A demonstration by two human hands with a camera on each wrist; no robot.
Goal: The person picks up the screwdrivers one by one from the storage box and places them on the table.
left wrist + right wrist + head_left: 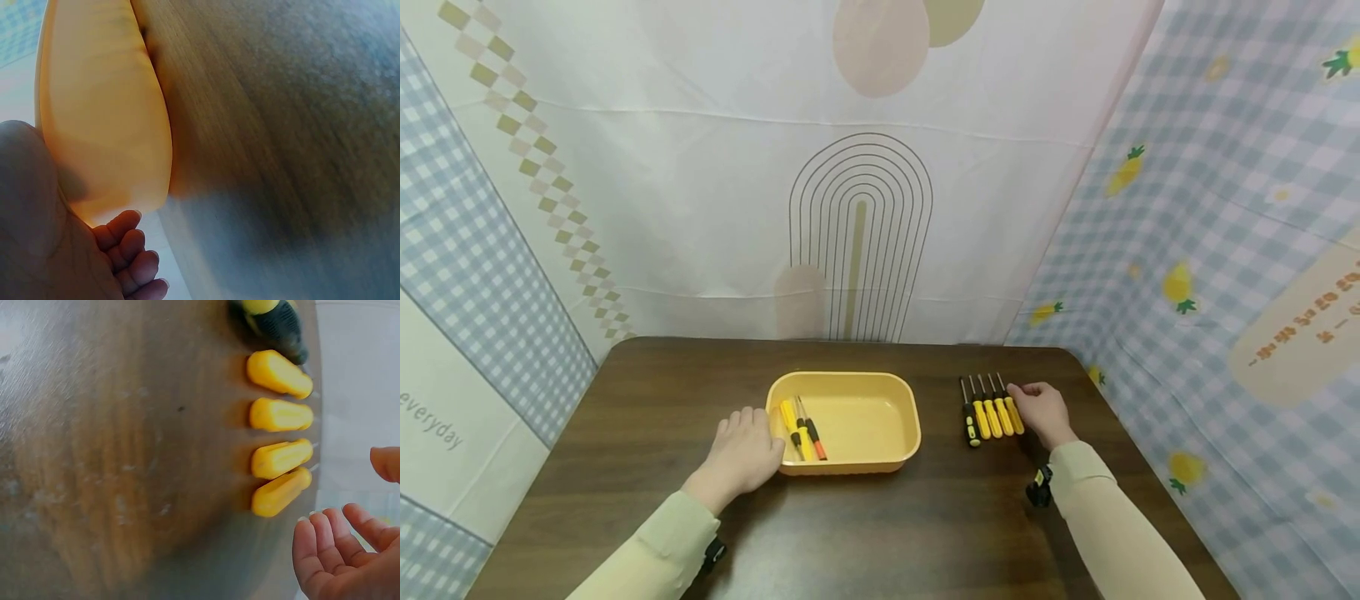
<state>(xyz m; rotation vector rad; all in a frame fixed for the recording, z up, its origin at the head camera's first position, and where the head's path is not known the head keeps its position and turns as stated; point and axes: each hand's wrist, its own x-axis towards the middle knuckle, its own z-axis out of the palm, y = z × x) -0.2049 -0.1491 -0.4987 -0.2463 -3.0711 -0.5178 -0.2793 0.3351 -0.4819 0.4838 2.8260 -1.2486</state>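
My left hand lies at the left end of a yellow plastic tray, thumb by its near corner. In the left wrist view, the loosely bent fingers show beside the tray's wall. My right hand is beside the rightmost of several yellow-handled screwdrivers standing in a row. Its thumb and fingers are spread apart in the right wrist view, with nothing between them. A black-and-yellow screwdriver forms the left end of the row, shafts pointing to the back.
Inside the tray's left part lie a few more screwdrivers, one with a black and orange-red handle. The dark wooden table ends at a patterned cloth behind; another checked cloth hangs along the right.
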